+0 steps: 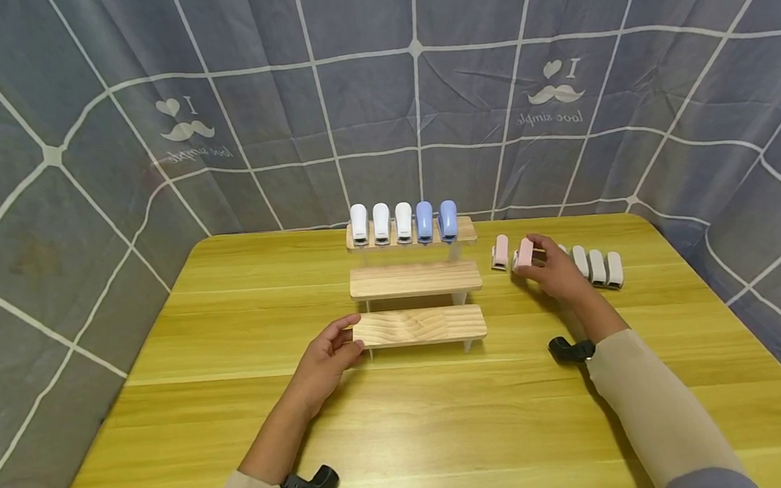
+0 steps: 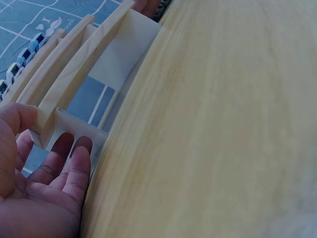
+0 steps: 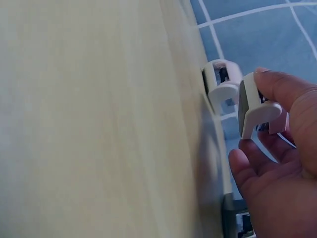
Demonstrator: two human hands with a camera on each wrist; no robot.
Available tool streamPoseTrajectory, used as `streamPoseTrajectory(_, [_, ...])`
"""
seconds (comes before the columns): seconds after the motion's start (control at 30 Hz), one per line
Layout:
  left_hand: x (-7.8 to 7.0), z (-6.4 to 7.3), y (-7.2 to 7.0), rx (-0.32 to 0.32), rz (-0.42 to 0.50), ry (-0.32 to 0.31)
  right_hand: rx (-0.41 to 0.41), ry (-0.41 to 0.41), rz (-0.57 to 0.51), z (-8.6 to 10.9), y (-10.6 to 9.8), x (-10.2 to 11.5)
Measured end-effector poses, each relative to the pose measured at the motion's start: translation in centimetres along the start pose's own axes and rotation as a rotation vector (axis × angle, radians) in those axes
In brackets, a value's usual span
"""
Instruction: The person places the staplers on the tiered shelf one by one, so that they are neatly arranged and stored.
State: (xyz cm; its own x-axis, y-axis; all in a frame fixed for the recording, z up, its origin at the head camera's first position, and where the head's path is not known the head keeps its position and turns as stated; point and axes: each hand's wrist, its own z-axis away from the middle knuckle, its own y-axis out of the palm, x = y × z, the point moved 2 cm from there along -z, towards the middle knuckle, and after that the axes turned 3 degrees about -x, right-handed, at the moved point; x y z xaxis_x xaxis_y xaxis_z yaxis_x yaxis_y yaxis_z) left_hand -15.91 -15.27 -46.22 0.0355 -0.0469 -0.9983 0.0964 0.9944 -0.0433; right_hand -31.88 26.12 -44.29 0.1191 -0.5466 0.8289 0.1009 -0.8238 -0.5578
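My right hand (image 1: 555, 270) pinches a pink mini stapler (image 1: 524, 253) between thumb and fingers. In the right wrist view that stapler (image 3: 255, 109) appears lifted off the table, its grey base showing. Just left of it on the table stands another pink stapler (image 1: 500, 252). My left hand (image 1: 323, 364) grips the left end of the lowest board on a three-step wooden display stand (image 1: 419, 327). The left wrist view shows the thumb (image 2: 19, 116) against the board's end and the fingers beside the clear support leg. Three white staplers (image 1: 381, 224) and two blue staplers (image 1: 436, 221) line the top step.
Several pale staplers (image 1: 597, 266) stand in a row right of my right hand, one partly hidden by it. The stand's middle step (image 1: 414, 279) is bare wood. A grey-blue curtain (image 1: 378, 105) with white lines hangs behind the wooden table (image 1: 448, 425).
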Motion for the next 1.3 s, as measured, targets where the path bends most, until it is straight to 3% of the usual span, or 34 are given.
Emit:
streamPoseTrajectory(0.2, [-0.1, 0.0, 0.0, -0.005, -0.004, 0.004, -0.017, -0.049, -0.004, 0.7, -0.1, 1.4])
streamPoseTrajectory(0.47, [-0.1, 0.1, 0.0, -0.002, -0.007, -0.006, -0.017, -0.124, 0.026, 2.6, 0.3, 5.0])
streamPoseTrajectory(0.93, [-0.1, 0.1, 0.1, -0.007, -0.005, -0.013, -0.088, -0.308, 0.051, 5.4, 0.3, 10.5])
streamPoseTrajectory(1.3, [-0.3, 0.3, 0.3, -0.011, 0.009, -0.019, -0.058, -0.426, 0.058, 6.6, 2.9, 13.7])
